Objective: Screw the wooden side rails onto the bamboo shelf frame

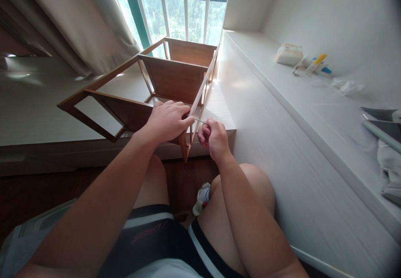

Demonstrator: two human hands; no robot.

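A brown wooden shelf frame (175, 77) with several panels lies on its side on a pale ledge. My left hand (166, 121) rests over the near panel's right end, its fingers curled round the wood by the corner post. Closed in front of my right hand's knuckles is a thin metal rod, which looks like a hex key (200, 121). My right hand (214, 138) pinches its outer end, just right of the frame. The rod's tip meets the side rail close to my left thumb, and the exact contact point is hidden.
A pale cabinet (282, 152) rises close on my right. On its top are a tissue pack (290, 54), a yellow-capped item (318, 60), crumpled plastic (347, 85) and a grey-edged tablet-like object (382, 131). Behind the frame is a barred window (184, 14); a curtain (84, 23) hangs left.
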